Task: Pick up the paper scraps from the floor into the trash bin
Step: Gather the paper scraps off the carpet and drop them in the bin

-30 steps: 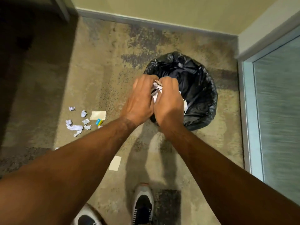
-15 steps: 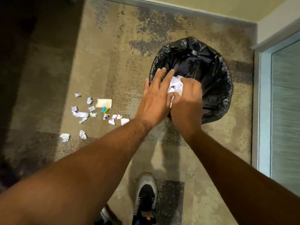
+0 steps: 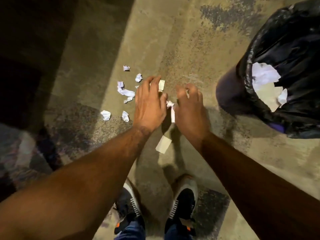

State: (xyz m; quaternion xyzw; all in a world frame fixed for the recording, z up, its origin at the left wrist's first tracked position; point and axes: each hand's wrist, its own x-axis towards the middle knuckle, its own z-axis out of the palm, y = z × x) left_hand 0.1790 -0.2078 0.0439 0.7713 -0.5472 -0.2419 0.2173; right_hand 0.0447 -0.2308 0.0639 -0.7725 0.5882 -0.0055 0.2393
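Observation:
Several crumpled white paper scraps (image 3: 125,90) lie scattered on the speckled floor at centre left. A flat cream slip (image 3: 162,146) lies nearer my feet. My left hand (image 3: 149,103) hovers over the scraps with its fingers spread. Beside it, my right hand (image 3: 188,108) has its fingers curled downward and holds nothing. A small white scrap (image 3: 170,104) shows between the two hands, and I cannot tell whether either hand touches it. The trash bin (image 3: 294,40), lined with a black bag, stands at the right. White paper (image 3: 265,75) lies inside it.
My two shoes (image 3: 183,200) stand at the bottom centre. A dark shadowed area (image 3: 26,66) fills the left side. More scraps (image 3: 106,115) lie left of my left hand, and one (image 3: 126,68) lies farther out.
Both hands left the bin and moved left and down to the scraps on the floor. The paper they held now lies in the bin. The view swung left.

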